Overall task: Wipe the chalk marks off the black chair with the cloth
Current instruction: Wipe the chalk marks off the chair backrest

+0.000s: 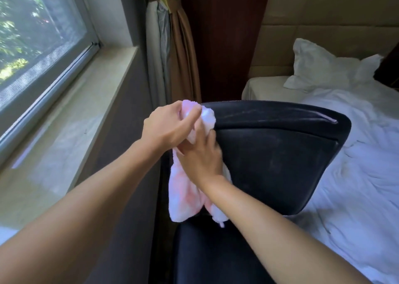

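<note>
The black chair stands in front of me, its backrest facing me and its seat below. Faint pale chalk smears show on the backrest, and a light streak runs along its top edge. A pink and white cloth hangs at the backrest's left corner. My left hand grips the bunched upper part of the cloth at the top left corner of the chair. My right hand is just below it with its fingers on the cloth; whether it grips the cloth I cannot tell.
A window with a pale stone sill runs along the left. Brown curtains hang behind the chair. A bed with rumpled white sheets and pillows stands close on the right.
</note>
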{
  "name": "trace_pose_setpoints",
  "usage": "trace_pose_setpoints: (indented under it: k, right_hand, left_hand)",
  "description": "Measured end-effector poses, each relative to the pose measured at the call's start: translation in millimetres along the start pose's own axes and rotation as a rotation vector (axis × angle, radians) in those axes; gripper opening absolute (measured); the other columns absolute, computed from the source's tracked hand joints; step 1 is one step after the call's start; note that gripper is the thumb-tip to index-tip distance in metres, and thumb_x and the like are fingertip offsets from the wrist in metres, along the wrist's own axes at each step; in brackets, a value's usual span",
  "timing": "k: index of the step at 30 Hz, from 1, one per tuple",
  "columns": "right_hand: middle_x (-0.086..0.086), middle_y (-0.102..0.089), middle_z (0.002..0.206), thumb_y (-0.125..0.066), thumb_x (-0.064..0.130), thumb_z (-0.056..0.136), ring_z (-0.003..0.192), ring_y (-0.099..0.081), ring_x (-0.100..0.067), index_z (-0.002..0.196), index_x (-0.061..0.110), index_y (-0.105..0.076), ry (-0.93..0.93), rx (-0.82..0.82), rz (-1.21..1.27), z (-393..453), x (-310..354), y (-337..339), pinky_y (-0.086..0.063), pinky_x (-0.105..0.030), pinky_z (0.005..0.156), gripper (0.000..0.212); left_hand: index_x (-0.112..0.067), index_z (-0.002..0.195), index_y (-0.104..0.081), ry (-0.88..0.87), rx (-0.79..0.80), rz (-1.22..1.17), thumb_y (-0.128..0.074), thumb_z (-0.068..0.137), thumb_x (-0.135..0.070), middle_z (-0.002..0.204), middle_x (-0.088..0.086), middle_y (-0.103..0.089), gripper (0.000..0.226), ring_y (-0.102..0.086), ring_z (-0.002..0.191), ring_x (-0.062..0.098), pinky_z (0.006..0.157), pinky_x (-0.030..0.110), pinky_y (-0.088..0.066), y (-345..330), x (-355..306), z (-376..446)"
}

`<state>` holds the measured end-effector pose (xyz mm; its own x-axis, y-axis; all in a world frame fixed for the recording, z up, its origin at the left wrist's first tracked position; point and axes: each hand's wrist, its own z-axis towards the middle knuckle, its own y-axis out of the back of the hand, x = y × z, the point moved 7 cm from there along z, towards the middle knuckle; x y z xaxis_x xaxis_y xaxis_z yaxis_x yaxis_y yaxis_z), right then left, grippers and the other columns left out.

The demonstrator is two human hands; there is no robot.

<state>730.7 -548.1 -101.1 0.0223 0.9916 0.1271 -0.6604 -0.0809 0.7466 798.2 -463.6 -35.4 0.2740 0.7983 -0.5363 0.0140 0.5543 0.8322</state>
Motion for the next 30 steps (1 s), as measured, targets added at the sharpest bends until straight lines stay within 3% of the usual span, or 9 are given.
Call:
trace_pose_setpoints:
  k: [2, 4, 6, 8, 11, 15, 19, 23, 30]
  right_hand:
    - [-0.011, -0.045, 0.155, -0.066, 0.044, 0.097, 0.088, -0.06, -0.033, 0.152, 0.029, -0.053, 0.045, -0.025, -0.052, -2.5, -25.1, 15.0, -0.049, -0.033, 0.051, 0.059]
    - [-0.013, -0.053, 0.155, -0.055, 0.042, 0.103, 0.087, -0.058, -0.033, 0.154, 0.021, -0.05, 0.041, -0.046, -0.134, -8.0, -72.7, 34.5, -0.047, -0.035, 0.052, 0.055]
    - [-0.016, -0.047, 0.158, -0.044, 0.042, 0.108, 0.091, -0.055, -0.037, 0.153, 0.019, -0.052, -0.099, -0.065, -0.241, -12.4, -144.4, 62.4, -0.051, -0.041, 0.057, 0.052]
    - [-0.02, -0.038, 0.158, -0.046, 0.043, 0.108, 0.097, -0.054, -0.042, 0.148, 0.027, -0.059, -0.286, -0.108, -0.274, -14.8, -215.1, 93.2, -0.054, -0.05, 0.062, 0.045]
    - [-0.025, -0.038, 0.157, -0.057, 0.039, 0.101, 0.104, -0.053, -0.048, 0.14, 0.027, -0.061, -0.496, -0.171, -0.242, -13.4, -277.8, 118.8, -0.055, -0.06, 0.073, 0.04]
    - [-0.027, -0.034, 0.162, -0.054, 0.033, 0.102, 0.112, -0.049, -0.049, 0.136, 0.022, -0.064, -0.442, -0.254, -0.173, -4.1, -263.7, 109.7, -0.047, -0.059, 0.087, 0.037]
    - [-0.027, -0.031, 0.164, -0.056, 0.028, 0.106, 0.128, -0.046, -0.058, 0.141, 0.018, -0.066, -0.179, -0.225, -0.012, 16.6, -193.6, 76.2, -0.043, -0.065, 0.103, 0.038]
    - [-0.014, -0.021, 0.168, -0.07, 0.029, 0.093, 0.136, -0.039, -0.051, 0.155, 0.028, -0.052, 0.001, -0.094, 0.019, 37.1, -111.1, 41.3, -0.042, -0.06, 0.112, 0.065]
    - [-0.013, -0.049, 0.159, -0.059, 0.039, 0.107, 0.115, -0.059, -0.042, 0.146, 0.035, -0.063, -0.02, -0.173, -0.11, 27.3, -197.9, 76.3, -0.055, -0.049, 0.091, 0.039]
  left_hand:
    - [-0.027, 0.1, -0.066, -0.011, -0.047, 0.026, -0.039, 0.095, -0.071, 0.089, -0.012, -0.069, 0.052, -0.063, 0.09, 0.016, 0.068, 0.029, -0.038, -0.3, -7.9, -5.3]
    - [-0.031, 0.116, -0.067, -0.008, -0.073, 0.055, -0.038, 0.097, -0.068, 0.101, -0.013, -0.07, 0.051, -0.063, 0.101, 0.023, 0.085, 0.037, -0.044, -0.4, -15.9, -6.2]
    - [-0.029, 0.116, -0.066, -0.029, -0.059, 0.108, -0.032, 0.097, -0.069, 0.098, -0.01, -0.067, 0.056, -0.063, 0.101, 0.027, 0.109, 0.056, -0.038, -2.7, -26.0, -3.7]
    - [-0.027, 0.114, -0.062, -0.049, -0.027, 0.227, -0.025, 0.096, -0.07, 0.096, -0.004, -0.067, 0.06, -0.062, 0.094, 0.028, 0.116, 0.068, -0.026, -9.0, -33.3, 1.3]
    - [-0.034, 0.145, -0.047, -0.091, 0.014, 0.456, -0.016, 0.094, -0.072, 0.111, 0.013, -0.067, 0.071, -0.063, 0.11, 0.036, 0.118, 0.072, -0.011, -25.3, -45.4, 7.8]
    - [-0.031, 0.147, -0.048, -0.258, 0.026, 0.3, -0.023, 0.095, -0.067, 0.143, 0.0, -0.06, 0.068, -0.051, 0.133, 0.028, 0.12, 0.061, -0.021, -55.6, -80.1, 11.2]
    - [-0.035, 0.149, -0.045, -0.266, 0.031, 0.307, -0.029, 0.085, -0.059, 0.148, -0.007, -0.056, 0.07, -0.052, 0.13, 0.031, 0.113, 0.056, -0.031, -60.2, -81.3, 11.2]
    - [-0.038, 0.136, -0.051, -0.266, 0.051, 0.265, -0.037, 0.084, -0.053, 0.144, -0.01, -0.057, 0.055, -0.051, 0.133, 0.031, 0.114, 0.061, -0.031, -53.8, -73.2, 8.8]
    - [-0.032, 0.151, -0.045, -0.283, 0.0, 0.286, -0.045, 0.077, -0.044, 0.154, -0.007, -0.052, 0.075, -0.043, 0.141, 0.027, 0.122, 0.061, -0.022, -57.0, -76.8, 3.9]
